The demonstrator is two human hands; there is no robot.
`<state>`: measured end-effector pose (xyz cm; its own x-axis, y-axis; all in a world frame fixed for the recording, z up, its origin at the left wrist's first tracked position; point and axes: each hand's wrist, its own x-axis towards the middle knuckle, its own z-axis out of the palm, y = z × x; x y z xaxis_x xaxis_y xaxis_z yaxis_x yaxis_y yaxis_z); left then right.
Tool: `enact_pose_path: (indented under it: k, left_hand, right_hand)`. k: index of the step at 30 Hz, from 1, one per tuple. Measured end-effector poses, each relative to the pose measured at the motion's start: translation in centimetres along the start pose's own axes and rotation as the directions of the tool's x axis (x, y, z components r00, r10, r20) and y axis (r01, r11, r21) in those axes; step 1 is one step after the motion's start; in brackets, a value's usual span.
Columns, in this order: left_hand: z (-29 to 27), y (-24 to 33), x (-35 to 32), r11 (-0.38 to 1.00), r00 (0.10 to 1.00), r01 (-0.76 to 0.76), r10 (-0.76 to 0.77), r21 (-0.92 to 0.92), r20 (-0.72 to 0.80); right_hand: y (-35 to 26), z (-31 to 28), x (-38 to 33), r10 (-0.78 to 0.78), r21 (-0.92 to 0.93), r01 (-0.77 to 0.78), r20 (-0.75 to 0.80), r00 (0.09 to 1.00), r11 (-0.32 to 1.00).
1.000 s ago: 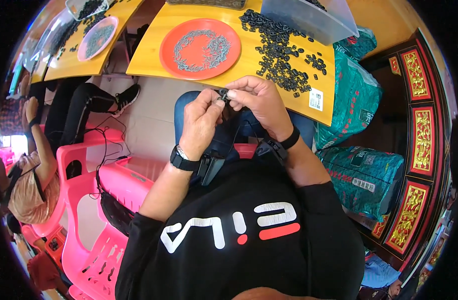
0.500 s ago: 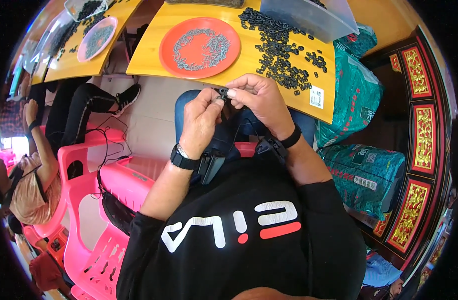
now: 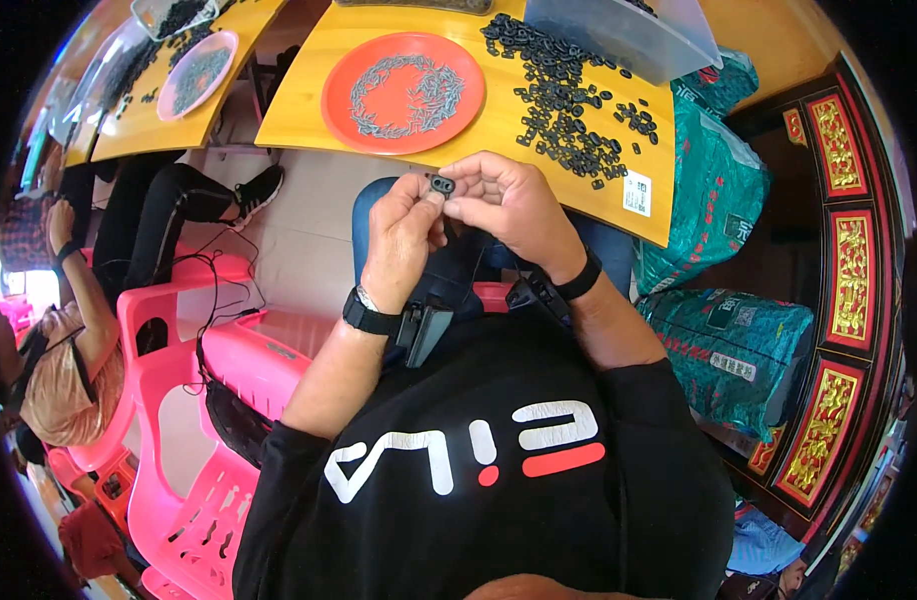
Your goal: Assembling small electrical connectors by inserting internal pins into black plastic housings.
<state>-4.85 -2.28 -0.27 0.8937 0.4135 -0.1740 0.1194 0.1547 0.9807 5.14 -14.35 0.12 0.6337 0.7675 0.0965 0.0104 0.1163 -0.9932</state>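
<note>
Both hands up in front of the chest, pinching one small black plastic part (image 3: pixel 441 184) between them. Left hand (image 3: pixel 399 240) closed, thumb and forefinger tips clamped on the part's left end; black watch (image 3: pixel 369 315) on that wrist. Right hand (image 3: pixel 514 205) also closed, fingers curled, thumb and fingertips on the part's right end; black wristband (image 3: pixel 582 281) just behind it. Part sits right at the meeting fingertips, held in the air just short of the near edge of the yellow table (image 3: pixel 299 100). Beyond the left hand, on the table: round orange plate (image 3: pixel 341 105) holding a scatter of thin grey metal pins (image 3: pixel 404 92). Beyond the right hand: loose pile of black parts (image 3: pixel 564 105), same kind as the held one, spread across the tabletop; clear plastic bin (image 3: pixel 629 35) further out past the pile. Right of the right hand, under the table edge: green printed sacks (image 3: pixel 704 170). Left of the left hand and lower: pink plastic chairs (image 3: pixel 179 400), and further left another person's dark-trousered legs (image 3: pixel 169 215) under a second yellow table (image 3: pixel 149 130).
</note>
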Motion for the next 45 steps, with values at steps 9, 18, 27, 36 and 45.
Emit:
enact_pose_path:
  k: [9, 18, 27, 36, 45]
  left_hand:
    - [-0.3, 0.6, 0.0, 1.0, 0.997, -0.012, 0.012, 0.001, 0.075]
    - [-0.3, 1.4, -0.1, 0.9, 0.945, -0.324, 0.293, 0.293, 0.143]
    - [-0.3, 1.6, -0.4, 0.7, 0.84, -0.532, 0.505, 0.476, 0.196]
    - [-0.1, 1.8, -0.8, 0.656, 0.813, -0.545, 0.565, 0.522, 0.138]
    - [0.6, 0.9, -1.1, 0.673, 0.791, -0.553, 0.61, 0.491, 0.054]
  right_hand:
    - [-0.2, 0.0, -0.4, 0.034, -0.029, -0.035, -0.003, 0.999, 0.999]
    - [-2.4, -1.2, -0.4, 0.198, 0.162, -0.209, 0.081, 0.977, 0.964]
    - [-2.7, -1.2, -0.6, 0.171, 0.184, -0.189, 0.107, 0.979, 0.965]
    - [-3.0, -0.1, -1.0, 0.089, 0.138, -0.098, 0.071, 0.993, 0.986]
    - [-3.1, 0.6, -1.6, 0.061, 0.122, -0.062, 0.017, 0.998, 0.991]
